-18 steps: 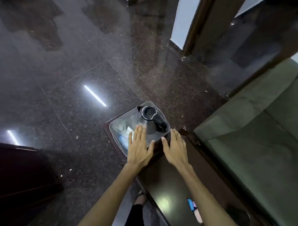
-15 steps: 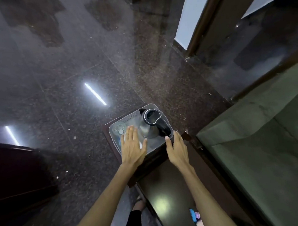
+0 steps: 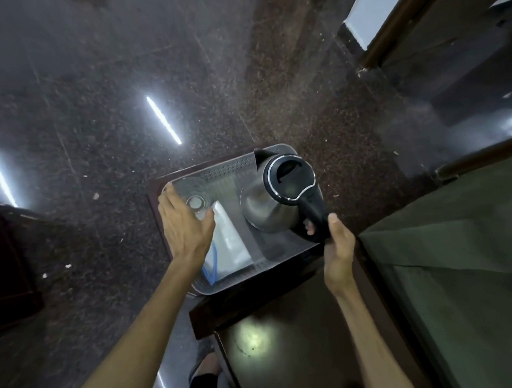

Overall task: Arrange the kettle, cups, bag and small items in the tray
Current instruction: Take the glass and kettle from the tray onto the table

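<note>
Since the earlier frames, both hands have left their flat, resting posture at the near edge of the tray [image 3: 277, 266] and taken hold of separate items. The right hand [image 3: 338, 249] is now clamped on the black handle of the kettle [image 3: 267, 205], fingers curled round the grip and thumb on top. The left hand [image 3: 184, 223] has moved to the far left corner, where its fingers wrap round a clear glass cup [image 3: 194, 196]. The camera view is also closer than before.

Judgement: the task has passed from steadying the tray to repositioning its contents. The kettle and the cup are the two items about to be adjusted.

Container contents:
- Tray: a grey, shallow rectangular tray with a perforated strip along its far edge. It rests on the dark wooden tabletop [image 3: 285, 354], at the far end.
- Kettle: steel body, black lid. It occupies the right half of the tray. Whether its base is seated on the tray floor or slightly lifted cannot be told.
- Cup: at the far left of the tray. A small white round item is visible inside it, at the bottom.
- Bag [image 3: 230, 242]: a clear plastic bag with a blue strip, lying flat along the left half, between the cup and the near edge. It lies partly under the left wrist.

No further small items can be distinguished in the tray.
</note>
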`<act>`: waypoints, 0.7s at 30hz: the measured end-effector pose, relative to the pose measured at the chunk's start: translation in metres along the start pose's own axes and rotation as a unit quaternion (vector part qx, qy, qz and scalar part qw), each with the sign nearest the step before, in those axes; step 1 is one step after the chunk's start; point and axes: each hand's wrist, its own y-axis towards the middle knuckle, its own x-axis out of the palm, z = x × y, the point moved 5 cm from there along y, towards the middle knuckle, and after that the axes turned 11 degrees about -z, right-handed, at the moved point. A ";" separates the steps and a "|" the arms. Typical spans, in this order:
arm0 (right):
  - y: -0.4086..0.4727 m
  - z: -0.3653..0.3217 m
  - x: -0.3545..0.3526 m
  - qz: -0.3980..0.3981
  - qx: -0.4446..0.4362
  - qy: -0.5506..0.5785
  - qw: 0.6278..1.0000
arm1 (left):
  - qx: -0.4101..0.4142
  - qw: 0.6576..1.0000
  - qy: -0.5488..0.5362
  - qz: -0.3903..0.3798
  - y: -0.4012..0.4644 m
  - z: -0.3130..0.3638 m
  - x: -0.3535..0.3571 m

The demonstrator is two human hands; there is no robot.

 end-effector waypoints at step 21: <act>-0.037 -0.112 -0.042 0.344 -0.055 0.144 0.926 | 0.211 0.967 -0.129 0.064 -0.056 0.136 -0.041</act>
